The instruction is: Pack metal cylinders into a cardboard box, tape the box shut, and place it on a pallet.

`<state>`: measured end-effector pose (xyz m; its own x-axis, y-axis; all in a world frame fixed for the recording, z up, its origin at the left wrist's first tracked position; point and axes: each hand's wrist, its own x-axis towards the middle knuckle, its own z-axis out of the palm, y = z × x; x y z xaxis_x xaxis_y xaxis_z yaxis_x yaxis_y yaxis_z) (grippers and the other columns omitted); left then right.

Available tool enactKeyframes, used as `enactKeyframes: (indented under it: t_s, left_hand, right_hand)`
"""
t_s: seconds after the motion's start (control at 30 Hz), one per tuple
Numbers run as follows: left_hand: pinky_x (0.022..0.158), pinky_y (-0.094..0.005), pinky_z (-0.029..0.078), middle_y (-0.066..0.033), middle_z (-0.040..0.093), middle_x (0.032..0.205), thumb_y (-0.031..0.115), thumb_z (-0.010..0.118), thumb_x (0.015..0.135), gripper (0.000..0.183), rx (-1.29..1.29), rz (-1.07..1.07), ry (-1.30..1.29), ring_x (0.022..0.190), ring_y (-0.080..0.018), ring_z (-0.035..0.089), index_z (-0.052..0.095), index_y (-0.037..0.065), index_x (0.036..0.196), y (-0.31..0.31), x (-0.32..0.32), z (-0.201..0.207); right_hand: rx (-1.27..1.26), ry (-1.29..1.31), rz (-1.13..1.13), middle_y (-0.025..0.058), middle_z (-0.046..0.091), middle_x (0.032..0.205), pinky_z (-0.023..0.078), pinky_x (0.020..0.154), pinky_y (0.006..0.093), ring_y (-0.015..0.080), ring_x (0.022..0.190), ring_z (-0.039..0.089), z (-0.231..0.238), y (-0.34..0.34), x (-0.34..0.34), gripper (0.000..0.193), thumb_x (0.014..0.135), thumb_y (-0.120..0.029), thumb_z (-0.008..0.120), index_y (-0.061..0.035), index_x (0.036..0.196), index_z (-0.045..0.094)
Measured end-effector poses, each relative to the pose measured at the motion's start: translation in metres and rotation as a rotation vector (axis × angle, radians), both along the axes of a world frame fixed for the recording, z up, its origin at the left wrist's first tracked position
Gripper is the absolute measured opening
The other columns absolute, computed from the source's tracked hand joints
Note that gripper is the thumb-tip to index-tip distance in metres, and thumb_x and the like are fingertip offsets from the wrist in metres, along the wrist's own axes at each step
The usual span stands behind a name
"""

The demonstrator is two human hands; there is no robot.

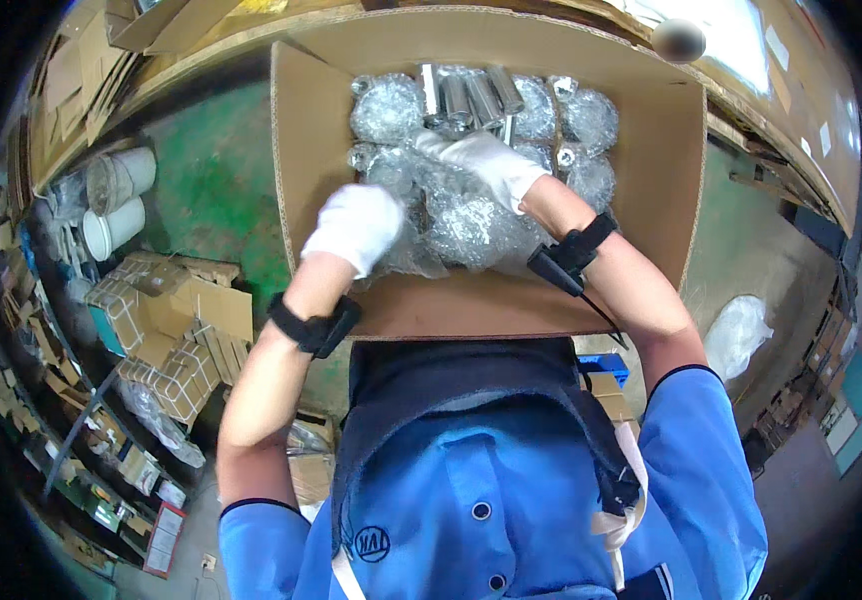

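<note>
Head view: left hand [356, 225], white-gloved, sits at the left flank of a bubble-wrapped bundle [466, 225], fingers curled inward against the loose film; fingertips hidden, so cannot tell whether it grips. Right hand [481, 163], gloved alike, lies across the top of the same bundle, fingers reaching leftward; its palm is turned away, and closed or merely resting cannot be told. Bundle lies in the carton [431, 305], to the right of the left hand and under and on the near side of the right. Just beyond the right hand's fingers: shiny metal cylinders [481, 95], lying side by side. More wrapped bundles [591, 117] stand in rows to the right of the right hand and beyond both hands. Dark straps sit on both wrists, the right one [573, 255] trailing a cable. Well left of the left hand, outside the carton: white buckets [116, 228] and strapped cardboard boxes [186, 380]. Far right of the right hand: a white plastic bag [739, 335] on the floor.
</note>
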<state>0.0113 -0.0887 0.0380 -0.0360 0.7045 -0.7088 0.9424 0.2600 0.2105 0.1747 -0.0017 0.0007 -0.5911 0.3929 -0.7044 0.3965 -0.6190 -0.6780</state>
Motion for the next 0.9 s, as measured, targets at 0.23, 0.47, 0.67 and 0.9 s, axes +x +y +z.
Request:
enactKeyframes:
  t_s: [0.23, 0.47, 0.67, 0.9]
  left_hand:
    - [0.104, -0.0360, 0.034, -0.0141, 0.050, 0.134, 0.063, 0.049, 0.082, 0.071, -0.387, -0.271, -0.198, 0.125, -0.0288, 0.045, 0.053, 0.009, 0.128, -0.055, 0.027, -0.073]
    - [0.109, -0.0309, 0.028, -0.0069, 0.041, 0.142, 0.048, 0.033, 0.096, 0.056, -0.636, -0.059, -0.608, 0.128, -0.0209, 0.039, 0.041, 0.011, 0.137, -0.110, 0.030, -0.150]
    - [0.109, -0.0290, 0.026, -0.0043, 0.044, 0.138, 0.041, 0.025, 0.098, 0.049, -0.805, 0.443, -0.961, 0.125, -0.0171, 0.040, 0.043, 0.015, 0.135, -0.115, 0.040, -0.192]
    - [0.106, -0.0303, 0.030, -0.0083, 0.048, 0.136, 0.048, 0.041, 0.093, 0.051, -0.316, -0.457, -0.387, 0.123, -0.0196, 0.044, 0.047, 0.013, 0.131, -0.093, 0.027, -0.136]
  right_hand:
    - [0.248, 0.114, 0.311, 0.0036, 0.067, 0.097, 0.051, 0.064, 0.0296, 0.0139, 0.074, 0.060, -0.056, -0.065, -0.053, 0.048, 0.077, -0.046, 0.069, -0.0182, 0.116, 0.065]
    - [0.981, -0.187, 0.788, 0.0185, 0.068, 0.092, 0.052, 0.066, 0.0485, 0.0316, 0.083, 0.068, -0.085, -0.111, -0.098, 0.024, 0.075, -0.017, 0.058, -0.0032, 0.091, 0.070]
    - [1.013, -0.455, 1.329, 0.0134, 0.070, 0.089, 0.049, 0.055, 0.0554, 0.0302, 0.076, 0.068, -0.085, -0.109, -0.148, 0.023, 0.069, -0.018, 0.064, -0.0071, 0.087, 0.073]
    - [0.813, -0.263, 0.954, 0.0229, 0.066, 0.095, 0.053, 0.076, 0.0430, 0.0335, 0.090, 0.066, -0.075, -0.085, -0.105, 0.029, 0.082, -0.022, 0.054, 0.0002, 0.091, 0.070]
